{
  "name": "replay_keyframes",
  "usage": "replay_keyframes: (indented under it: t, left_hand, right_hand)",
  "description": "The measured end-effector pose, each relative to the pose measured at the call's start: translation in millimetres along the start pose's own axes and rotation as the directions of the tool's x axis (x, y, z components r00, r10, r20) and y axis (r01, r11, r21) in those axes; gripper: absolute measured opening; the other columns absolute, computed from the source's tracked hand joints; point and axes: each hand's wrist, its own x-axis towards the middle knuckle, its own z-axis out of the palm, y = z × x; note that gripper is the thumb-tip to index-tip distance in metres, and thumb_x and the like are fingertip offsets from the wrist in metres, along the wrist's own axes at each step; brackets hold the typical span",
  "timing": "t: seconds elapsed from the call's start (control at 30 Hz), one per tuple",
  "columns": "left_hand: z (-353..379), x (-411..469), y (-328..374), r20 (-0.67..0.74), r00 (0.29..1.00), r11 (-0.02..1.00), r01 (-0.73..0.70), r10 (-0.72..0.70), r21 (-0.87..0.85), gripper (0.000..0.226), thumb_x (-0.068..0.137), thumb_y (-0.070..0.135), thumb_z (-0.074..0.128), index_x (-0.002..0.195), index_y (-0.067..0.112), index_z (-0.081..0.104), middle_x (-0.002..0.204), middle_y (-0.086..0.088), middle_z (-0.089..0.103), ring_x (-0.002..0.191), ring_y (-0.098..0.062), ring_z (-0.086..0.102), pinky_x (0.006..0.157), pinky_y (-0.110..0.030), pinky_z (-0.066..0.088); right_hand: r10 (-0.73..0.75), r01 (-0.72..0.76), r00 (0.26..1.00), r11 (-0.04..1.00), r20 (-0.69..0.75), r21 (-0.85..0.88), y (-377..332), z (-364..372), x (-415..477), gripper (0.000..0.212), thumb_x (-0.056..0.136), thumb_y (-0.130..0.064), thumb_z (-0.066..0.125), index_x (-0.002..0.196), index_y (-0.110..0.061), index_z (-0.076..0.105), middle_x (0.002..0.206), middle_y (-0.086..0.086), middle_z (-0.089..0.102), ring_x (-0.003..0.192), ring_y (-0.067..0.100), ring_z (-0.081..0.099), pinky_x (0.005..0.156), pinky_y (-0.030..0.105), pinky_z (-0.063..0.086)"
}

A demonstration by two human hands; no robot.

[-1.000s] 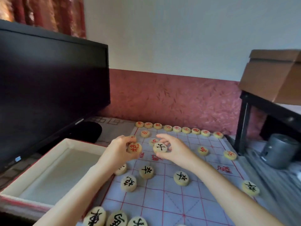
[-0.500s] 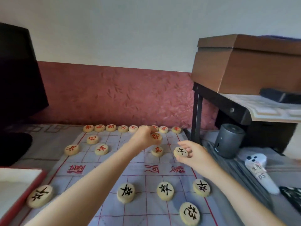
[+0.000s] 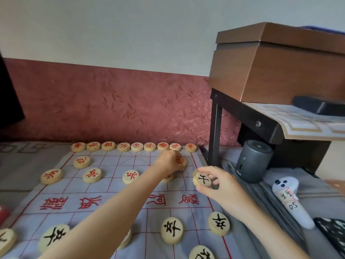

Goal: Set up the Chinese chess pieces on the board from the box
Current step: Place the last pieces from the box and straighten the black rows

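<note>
A pale cloth board (image 3: 112,191) with red lines lies in front of me. Wooden discs with red characters line its far edge (image 3: 136,147), and more red ones sit in the rows nearer. My left hand (image 3: 169,162) reaches to the far right of the board, fingers curled round a red-lettered piece (image 3: 180,162) that is down at the cloth. My right hand (image 3: 217,186) hovers at the board's right edge and pinches a black-lettered piece (image 3: 203,180). Black-lettered discs (image 3: 172,229) lie in the near rows. The box shows only as a red corner (image 3: 2,212) at far left.
A black stand (image 3: 242,116) carrying a brown box (image 3: 280,66) rises right of the board. Beneath it stands a grey cylinder (image 3: 253,161), with a white controller (image 3: 288,197) lying nearby. A dark monitor edge (image 3: 7,98) is at the left, and a red wall lies behind.
My view swung right, away from the box and monitor. My left hand carried its red piece to the board's far right and lowered it. My right hand still holds the black piece.
</note>
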Motion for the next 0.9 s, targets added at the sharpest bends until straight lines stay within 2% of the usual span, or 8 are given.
replay_keyframes:
  t: [0.1, 0.17, 0.27, 0.37, 0.5, 0.7, 0.8, 0.9]
  left_hand:
    - [-4.4, -4.3, 0.2, -0.015, 1.0, 1.0, -0.013, 0.013, 0.013, 0.062, 0.078, 0.032, 0.07, 0.132, 0.014, 0.047, 0.133, -0.01, 0.054, 0.122, -0.026, 0.049, 0.099, -0.034, 0.042]
    - [-14.1, -12.7, -0.1, -0.046, 0.999, 1.0, -0.025, 0.024, -0.017, 0.055, 0.082, 0.03, 0.067, 0.131, 0.013, 0.048, 0.134, -0.008, 0.053, 0.122, -0.023, 0.049, 0.099, -0.03, 0.041]
    - [-35.8, -39.2, -2.4, -0.103, 0.993, 0.996, -0.065, 0.058, -0.065, 0.039, 0.085, 0.027, 0.064, 0.121, 0.012, 0.059, 0.129, -0.006, 0.057, 0.119, -0.019, 0.052, 0.093, -0.026, 0.039]
    - [-60.5, -77.1, -11.1, -0.177, 0.984, 0.985, -0.049, 0.019, -0.166, 0.027, 0.085, 0.023, 0.063, 0.111, 0.013, 0.065, 0.121, -0.004, 0.061, 0.112, -0.017, 0.055, 0.087, -0.021, 0.039]
    - [-97.9, -141.9, -28.7, -0.201, 0.979, 0.966, -0.021, -0.032, -0.259, 0.022, 0.085, 0.022, 0.063, 0.106, 0.019, 0.068, 0.113, 0.005, 0.066, 0.103, -0.007, 0.059, 0.086, -0.019, 0.041]
    - [-135.6, -256.0, -58.0, -0.23, 0.969, 0.957, 0.017, -0.087, -0.291, 0.022, 0.087, 0.022, 0.061, 0.108, 0.023, 0.067, 0.105, 0.013, 0.067, 0.092, 0.005, 0.06, 0.066, -0.001, 0.042]
    - [-142.3, -312.2, -73.5, -0.274, 0.954, 0.949, 0.034, -0.125, -0.313, 0.02, 0.086, 0.025, 0.062, 0.104, 0.031, 0.067, 0.1, 0.019, 0.067, 0.088, 0.012, 0.06, 0.07, 0.001, 0.042]
    - [-139.0, -365.3, -86.0, -0.298, 0.938, 0.936, 0.065, -0.175, -0.346, 0.018, 0.085, 0.025, 0.063, 0.101, 0.034, 0.067, 0.101, 0.019, 0.067, 0.093, 0.006, 0.062, 0.083, -0.011, 0.046]
  right_hand:
    - [0.0, 0.0, 1.0, 1.0, 0.007, 0.002, -1.5, 2.6, -1.5, 0.044, 0.081, -0.027, 0.069, 0.123, -0.03, 0.056, 0.113, -0.015, 0.057, 0.093, -0.011, 0.047, 0.078, 0.008, 0.038]
    - [-0.004, 0.004, 1.0, 1.0, 0.018, 0.01, -6.6, 3.9, -3.7, 0.043, 0.082, -0.026, 0.069, 0.122, -0.03, 0.055, 0.109, -0.02, 0.055, 0.09, -0.014, 0.045, 0.072, 0.002, 0.038]
    - [-0.019, 0.017, 0.999, 0.999, 0.047, 0.036, -22.9, 9.3, -10.4, 0.044, 0.082, -0.025, 0.069, 0.123, -0.031, 0.054, 0.096, -0.03, 0.046, 0.088, -0.015, 0.043, 0.07, 0.0, 0.036]
    - [-0.062, 0.056, 0.994, 0.996, 0.091, 0.064, -42.6, 19.9, -18.7, 0.045, 0.081, -0.026, 0.07, 0.124, -0.03, 0.055, 0.096, -0.031, 0.047, 0.092, -0.015, 0.045, 0.072, 0.001, 0.035]
    - [-0.135, 0.127, 0.979, 0.99, 0.154, 0.063, -78.6, 34.3, -35.1, 0.045, 0.081, -0.032, 0.069, 0.124, -0.034, 0.054, 0.098, -0.033, 0.045, 0.094, -0.011, 0.045, 0.075, 0.002, 0.033]
    - [-0.256, 0.25, 0.929, 0.967, 0.268, 0.055, -138.9, 70.6, -83.0, 0.045, 0.081, -0.038, 0.068, 0.123, -0.037, 0.053, 0.106, -0.024, 0.05, 0.09, -0.017, 0.042, 0.074, 0.003, 0.032]
    - [-0.311, 0.309, 0.883, 0.949, 0.351, 0.062, -162.4, 91.3, -112.4, 0.047, 0.081, -0.04, 0.067, 0.125, -0.038, 0.05, 0.111, -0.025, 0.05, 0.097, -0.013, 0.046, 0.08, 0.007, 0.035]
    - [-0.34, 0.352, 0.856, 0.935, 0.389, 0.042, -172.7, 104.9, -138.3, 0.051, 0.081, -0.041, 0.067, 0.129, -0.037, 0.048, 0.123, -0.024, 0.05, 0.112, -0.007, 0.044, 0.089, 0.013, 0.032]
